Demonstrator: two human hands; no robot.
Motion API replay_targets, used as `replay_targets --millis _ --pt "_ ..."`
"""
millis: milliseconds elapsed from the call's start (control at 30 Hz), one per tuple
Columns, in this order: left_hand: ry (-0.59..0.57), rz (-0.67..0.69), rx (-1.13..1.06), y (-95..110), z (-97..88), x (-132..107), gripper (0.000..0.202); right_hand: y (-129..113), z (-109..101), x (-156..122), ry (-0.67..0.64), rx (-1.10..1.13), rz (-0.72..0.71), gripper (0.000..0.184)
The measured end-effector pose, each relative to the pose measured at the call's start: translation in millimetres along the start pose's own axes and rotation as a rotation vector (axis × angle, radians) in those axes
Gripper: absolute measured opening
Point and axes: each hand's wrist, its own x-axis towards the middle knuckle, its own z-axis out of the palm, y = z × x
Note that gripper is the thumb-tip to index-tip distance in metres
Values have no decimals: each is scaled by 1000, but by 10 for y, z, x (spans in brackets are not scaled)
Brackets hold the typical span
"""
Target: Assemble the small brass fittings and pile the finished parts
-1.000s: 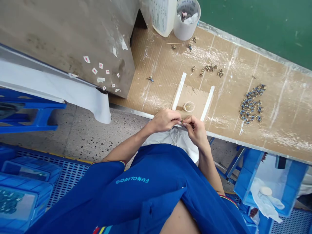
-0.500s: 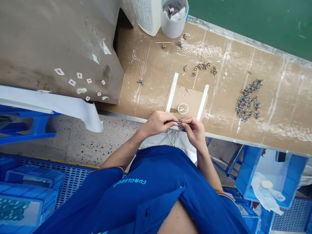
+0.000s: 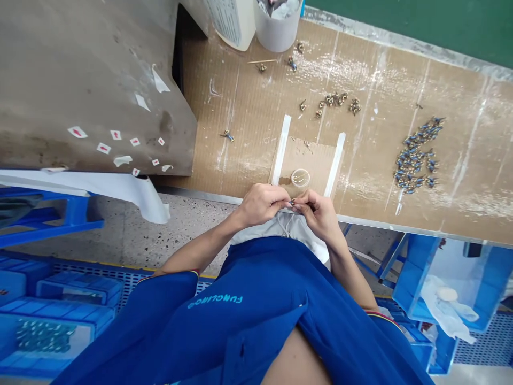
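Note:
My left hand (image 3: 261, 204) and my right hand (image 3: 319, 215) meet at the near edge of the cardboard-covered bench (image 3: 248, 107). Both pinch one tiny metal part (image 3: 294, 203) between their fingertips. Just beyond the hands a small clear round lid (image 3: 300, 177) lies on a taped cardboard patch (image 3: 306, 160). A heap of small blue-grey metal parts (image 3: 417, 155) lies to the right on the bench. A smaller scatter of brass-coloured parts (image 3: 334, 101) lies further back.
A white cup (image 3: 276, 24) and a white ribbed container (image 3: 232, 18) stand at the bench's far edge. A grey box with small stickers (image 3: 92, 85) fills the left. Blue crates (image 3: 52, 321) sit on the floor at left, a blue bin with a plastic bag (image 3: 444, 299) at right.
The hands stay together on the small part with only slight finger movement. The view has shifted a little, so the bench sits higher and more to the left.

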Motion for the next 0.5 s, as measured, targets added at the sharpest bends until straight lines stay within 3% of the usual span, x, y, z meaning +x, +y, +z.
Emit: replay_targets --millis 200,367,433,500 --pt "-10 -39 3 1 -6 -18 26 46 47 -4 61 -18 -41 19" --pt "-16 -101 -47 46 -11 53 24 47 71 7 39 77 -27 20" --pt "-63 -173 -140 148 -140 41 23 28 50 -13 28 127 -17 24" --pt "-171 -243 -270 287 -403 -76 28 32 -43 -62 83 151 -44 27"
